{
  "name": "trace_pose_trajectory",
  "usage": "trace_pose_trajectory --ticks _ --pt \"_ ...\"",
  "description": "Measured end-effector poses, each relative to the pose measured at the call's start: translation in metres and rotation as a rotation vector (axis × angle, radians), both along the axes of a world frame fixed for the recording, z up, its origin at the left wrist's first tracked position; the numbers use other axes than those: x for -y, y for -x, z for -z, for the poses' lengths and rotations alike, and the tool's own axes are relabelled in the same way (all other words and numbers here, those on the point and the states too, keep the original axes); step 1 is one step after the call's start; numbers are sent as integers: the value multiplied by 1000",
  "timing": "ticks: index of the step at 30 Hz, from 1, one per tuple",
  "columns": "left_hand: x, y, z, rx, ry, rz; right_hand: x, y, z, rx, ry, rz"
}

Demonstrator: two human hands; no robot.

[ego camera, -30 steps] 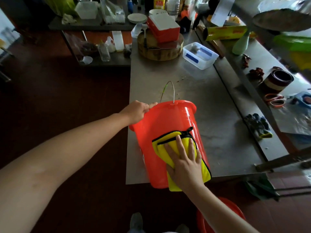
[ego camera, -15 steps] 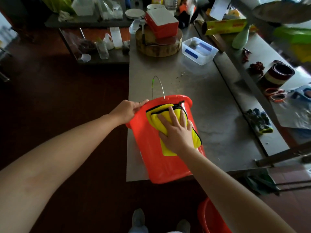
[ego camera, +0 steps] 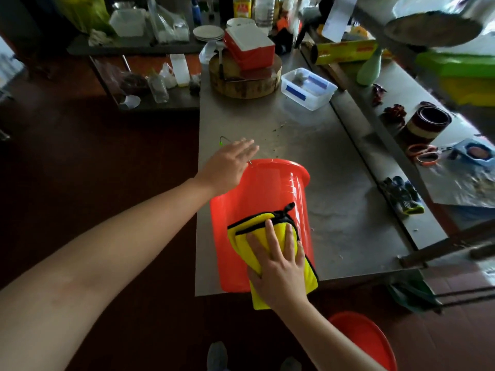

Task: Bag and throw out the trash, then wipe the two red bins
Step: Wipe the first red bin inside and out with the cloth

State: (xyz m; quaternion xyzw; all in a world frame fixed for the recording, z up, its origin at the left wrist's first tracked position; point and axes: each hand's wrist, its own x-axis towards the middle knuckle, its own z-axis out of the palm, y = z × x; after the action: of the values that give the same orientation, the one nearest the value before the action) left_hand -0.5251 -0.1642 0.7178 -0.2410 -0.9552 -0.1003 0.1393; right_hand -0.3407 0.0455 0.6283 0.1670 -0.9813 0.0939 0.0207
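Pressing a yellow cloth on the unlabelled red bin, right hand flat.

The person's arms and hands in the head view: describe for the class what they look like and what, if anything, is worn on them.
Both forearms are bare all the way to the frame edge, with no sleeves in view. The left hand and the right hand wear no gloves, and no rings, watch or bracelet show on the fingers or wrists. No markings are visible on either arm.
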Motion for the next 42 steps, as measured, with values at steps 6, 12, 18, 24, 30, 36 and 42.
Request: trace_pose_trajectory --ticks 6,12,18,24,30,36,42 --pt "-30 18 -4 326 121 10 0 4 4 7 16 48" --pt "-17 26 -7 393 138 13 7 41 -4 94 72 121" --pt "0 22 -1 426 182 -39 21 118 -28 140 121 104" --pt "12 23 -3 468 167 -47 29 129 -33 154 142 80" --pt "4 20 -3 426 122 -37 2 53 -6 88 111 62" --pt "-2 21 -1 408 111 -48 -20 -4 18 37 97 31" --pt "2 19 -2 390 99 -52 -17 -11 15 52 92 41"
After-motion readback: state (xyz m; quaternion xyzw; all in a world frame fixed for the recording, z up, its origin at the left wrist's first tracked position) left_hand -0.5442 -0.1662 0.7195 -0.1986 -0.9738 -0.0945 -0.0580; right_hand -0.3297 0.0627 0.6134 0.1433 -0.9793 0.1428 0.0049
